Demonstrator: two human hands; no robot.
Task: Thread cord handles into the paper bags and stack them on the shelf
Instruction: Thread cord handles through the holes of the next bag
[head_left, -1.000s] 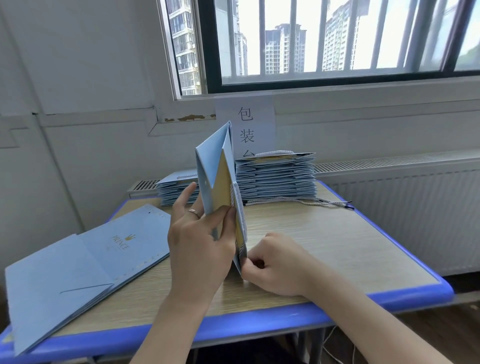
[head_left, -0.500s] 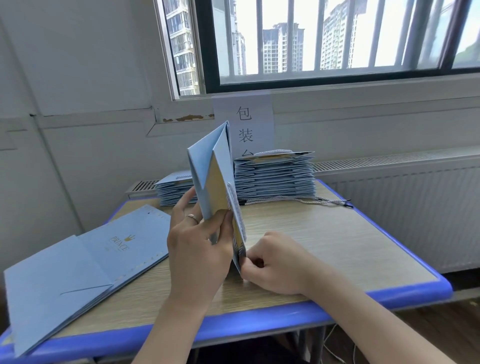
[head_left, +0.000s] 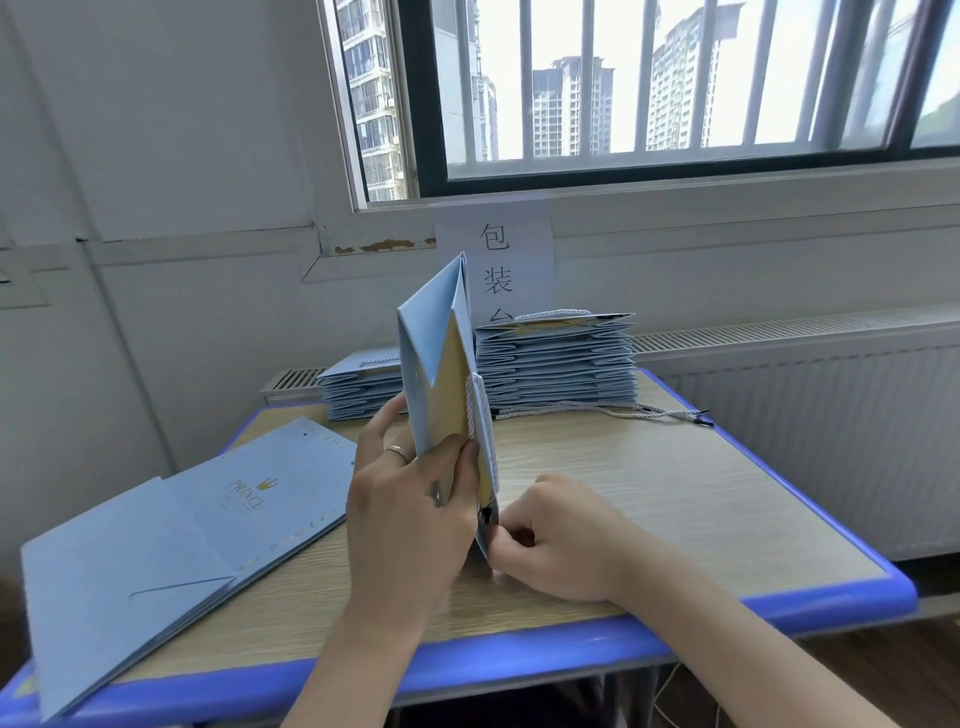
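Note:
A light blue paper bag (head_left: 428, 340) with a yellow inside stands on edge at the table's middle. My left hand (head_left: 410, 509) grips its near panel, thumb on the yellow inside. A white cord handle (head_left: 475, 410) runs down along the bag's right panel. My right hand (head_left: 556, 540) pinches the bag's lower edge, where a black cord tip shows. Whether the cord passes through a hole is hidden by my fingers.
Flat blue bags (head_left: 171, 545) lie at the table's left front. Two stacks of folded bags (head_left: 556, 358) stand at the back, the left one (head_left: 358, 387) lower. Loose white cords (head_left: 623, 410) lie before the taller stack. The wooden table (head_left: 675, 499) has a blue rim; a radiator runs along the right wall.
The bag has tipped slightly and more of the white cord shows along its right panel. My hands keep their hold in nearly the same place.

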